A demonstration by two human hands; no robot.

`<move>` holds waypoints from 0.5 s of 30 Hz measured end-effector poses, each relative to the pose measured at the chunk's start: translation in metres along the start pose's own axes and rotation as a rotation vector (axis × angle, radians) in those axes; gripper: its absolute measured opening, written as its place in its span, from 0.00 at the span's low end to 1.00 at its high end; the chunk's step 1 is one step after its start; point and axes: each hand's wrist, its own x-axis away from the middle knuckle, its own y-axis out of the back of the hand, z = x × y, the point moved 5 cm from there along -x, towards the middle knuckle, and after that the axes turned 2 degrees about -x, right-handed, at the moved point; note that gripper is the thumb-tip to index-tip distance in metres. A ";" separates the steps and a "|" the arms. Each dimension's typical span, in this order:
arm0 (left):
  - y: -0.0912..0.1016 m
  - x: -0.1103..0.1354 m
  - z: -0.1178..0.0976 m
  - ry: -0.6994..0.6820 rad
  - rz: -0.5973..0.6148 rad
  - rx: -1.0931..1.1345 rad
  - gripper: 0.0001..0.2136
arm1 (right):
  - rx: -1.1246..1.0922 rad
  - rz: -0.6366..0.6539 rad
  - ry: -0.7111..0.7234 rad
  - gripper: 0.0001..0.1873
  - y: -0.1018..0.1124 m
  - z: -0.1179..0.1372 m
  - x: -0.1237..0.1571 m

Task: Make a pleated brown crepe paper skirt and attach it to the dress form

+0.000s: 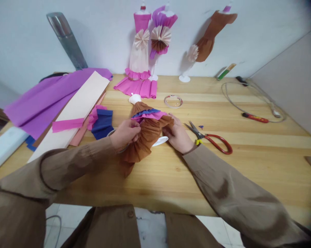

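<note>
A small white dress-form mannequin (135, 99) lies on the table, wearing a ruffled crepe paper dress (148, 137) in brown with blue and pink layers near the waist. My left hand (126, 133) is closed in a pinch at the skirt's left side, just under the pink layer. At the skirt's right edge, my right hand (178, 135) grips the brown paper between thumb and fingers. The mannequin's white round base (160, 141) shows below the skirt, beside my right hand. Scissors with red handles (209, 137) lie open to the right.
Folded purple paper (54, 94), a cream strip (75, 110) and blue paper (103, 124) lie left. Dressed mannequins, one in brown (209, 38), stand at the wall. A tape ring (173, 101), a green glue stick (225, 73) and a corded red-handled tool (256, 117) lie behind and right.
</note>
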 end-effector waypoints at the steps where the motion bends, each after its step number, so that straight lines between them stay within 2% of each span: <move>1: 0.000 0.001 0.001 0.001 0.001 0.006 0.11 | -0.001 -0.004 0.005 0.19 0.000 0.001 0.000; 4: 0.000 0.002 0.002 -0.007 -0.009 0.011 0.08 | -0.015 -0.008 0.015 0.19 0.002 0.004 -0.003; 7: 0.002 0.005 0.000 -0.081 -0.029 -0.032 0.08 | -0.040 0.001 0.004 0.17 0.003 0.008 -0.005; 12: 0.003 0.018 -0.012 -0.298 -0.042 -0.322 0.09 | -0.059 0.001 -0.016 0.14 0.003 0.011 -0.007; 15: 0.004 0.024 -0.014 -0.380 -0.082 -0.467 0.10 | -0.046 0.014 -0.019 0.15 0.002 0.012 -0.008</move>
